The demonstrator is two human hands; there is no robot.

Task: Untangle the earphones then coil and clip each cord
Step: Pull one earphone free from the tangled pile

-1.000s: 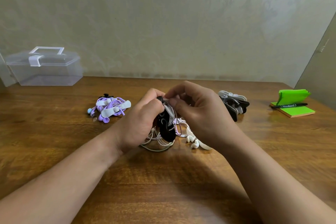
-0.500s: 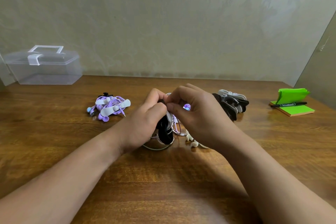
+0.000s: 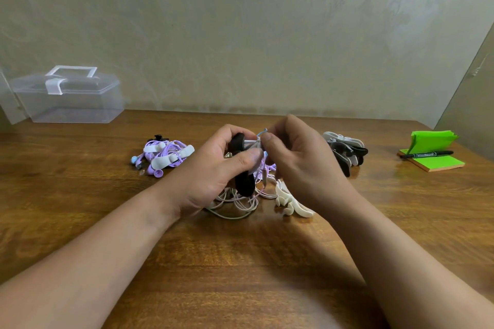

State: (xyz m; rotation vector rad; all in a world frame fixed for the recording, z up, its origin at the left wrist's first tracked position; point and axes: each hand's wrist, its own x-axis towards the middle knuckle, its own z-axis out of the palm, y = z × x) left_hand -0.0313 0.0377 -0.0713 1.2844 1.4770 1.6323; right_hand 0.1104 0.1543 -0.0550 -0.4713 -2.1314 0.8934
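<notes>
My left hand [image 3: 213, 168] grips a black cord clip [image 3: 243, 184] wrapped round a bundle of white and pale pink earphone cords [image 3: 238, 203], held just above the table at the centre. My right hand [image 3: 299, 165] pinches the cord ends at the top of the clip, fingertips against my left thumb. Loose loops of cord hang onto the wood below. White earbuds [image 3: 290, 201] lie just right of the loops. A purple earphone set [image 3: 165, 155], coiled and held by white clips, lies to the left.
A heap of spare black and white clips [image 3: 346, 151] sits behind my right hand. A clear plastic box [image 3: 69, 100] stands at the back left. Green sticky notes [image 3: 433, 152] with a black marker [image 3: 427, 153] lie at the far right.
Both hands have lifted the clipped bundle slightly and turned it; my left thumb now lies across the front of the clip. My right fingers have shifted to the top of the clip.
</notes>
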